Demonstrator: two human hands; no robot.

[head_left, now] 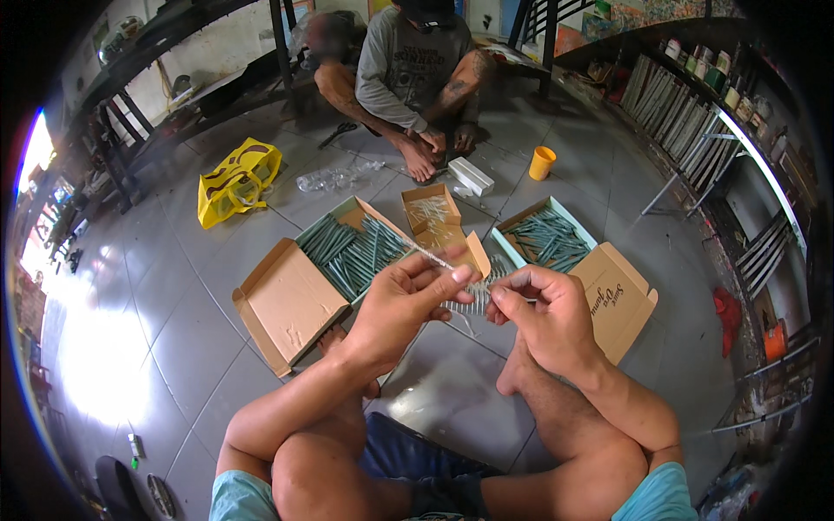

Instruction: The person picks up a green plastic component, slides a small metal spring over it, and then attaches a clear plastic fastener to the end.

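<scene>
Your left hand [395, 304]: fingers grasping a thin pale rod [426, 253], pinched under the thumb. Rod lies aslant, its far end out to the left beyond the fingers; near end runs toward your right hand [552, 317]. Right thumb and forefinger drawn in close just right of the rod; cannot tell whether they grip anything. Pale slender pieces [476, 298] visible between and beyond your hands. Left box [291, 302], lid folded back: green sticks [334, 247]. Small brown box [473, 252], just beyond the rod: pale sticks [432, 211]. Right box [618, 300]: more green sticks [550, 239].
</scene>
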